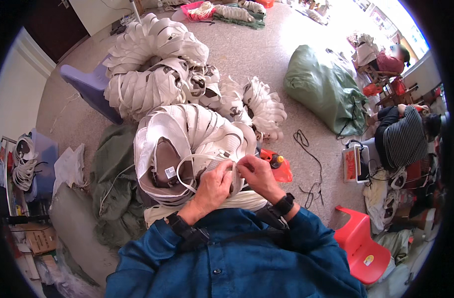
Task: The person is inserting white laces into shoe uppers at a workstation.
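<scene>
In front of me a stack of white shoe uppers (pixel 207 124) is nested in a curve, its near end showing a brown lining and a small white label. My left hand (pixel 214 186) is closed at the front of one upper, its fingers pinched around a white shoelace (pixel 186 171) that loops out to the left. Close beside it, my right hand (pixel 259 175) pinches at the same spot, thumb and forefinger together on what looks like the lace. The fingers partly hide the eyelets. A bundle of cream laces (pixel 244 200) lies across my lap below the hands.
More stacked uppers (pixel 147 89) rest against a purple chair (pixel 88 89). A red plastic chair (pixel 363 248) stands at my right, a green sack (pixel 321 89) farther off. A black cord (pixel 311 159) and a red bag with a bottle (pixel 281 171) lie nearby. Two people sit at right.
</scene>
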`<action>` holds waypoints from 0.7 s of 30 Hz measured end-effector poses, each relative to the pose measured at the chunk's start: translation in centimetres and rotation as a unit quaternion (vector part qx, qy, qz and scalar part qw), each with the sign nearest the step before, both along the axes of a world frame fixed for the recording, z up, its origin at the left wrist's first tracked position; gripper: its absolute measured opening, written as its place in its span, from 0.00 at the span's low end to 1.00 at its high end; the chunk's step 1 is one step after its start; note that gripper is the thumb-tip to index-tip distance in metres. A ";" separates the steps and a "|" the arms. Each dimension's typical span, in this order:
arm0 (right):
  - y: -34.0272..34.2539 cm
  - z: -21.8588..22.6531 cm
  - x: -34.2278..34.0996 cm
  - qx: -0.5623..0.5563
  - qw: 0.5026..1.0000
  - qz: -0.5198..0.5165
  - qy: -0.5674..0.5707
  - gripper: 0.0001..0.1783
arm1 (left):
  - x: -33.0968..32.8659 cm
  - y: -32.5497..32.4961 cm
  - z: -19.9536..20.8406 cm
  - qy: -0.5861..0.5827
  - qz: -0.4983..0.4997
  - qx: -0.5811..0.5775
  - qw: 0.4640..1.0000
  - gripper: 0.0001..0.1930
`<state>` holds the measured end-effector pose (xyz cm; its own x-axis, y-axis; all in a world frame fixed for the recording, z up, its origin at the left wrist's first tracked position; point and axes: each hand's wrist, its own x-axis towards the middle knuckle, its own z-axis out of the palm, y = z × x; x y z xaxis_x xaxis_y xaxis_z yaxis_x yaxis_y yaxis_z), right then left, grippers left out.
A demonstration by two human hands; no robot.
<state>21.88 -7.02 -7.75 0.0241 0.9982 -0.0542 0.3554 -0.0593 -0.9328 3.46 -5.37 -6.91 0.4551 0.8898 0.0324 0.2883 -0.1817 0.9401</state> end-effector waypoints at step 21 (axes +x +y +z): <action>2.0 2.6 -0.5 0.114 0.979 0.093 -0.143 0.11 | -8.1 1.1 6.0 -0.192 0.017 -0.257 0.947 0.11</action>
<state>21.39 -5.00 -5.17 -0.1778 0.9721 0.1527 0.5887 0.2294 -0.7751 -4.68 -4.31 -0.87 0.4681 0.8468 -0.2528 -0.0944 0.3323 0.9384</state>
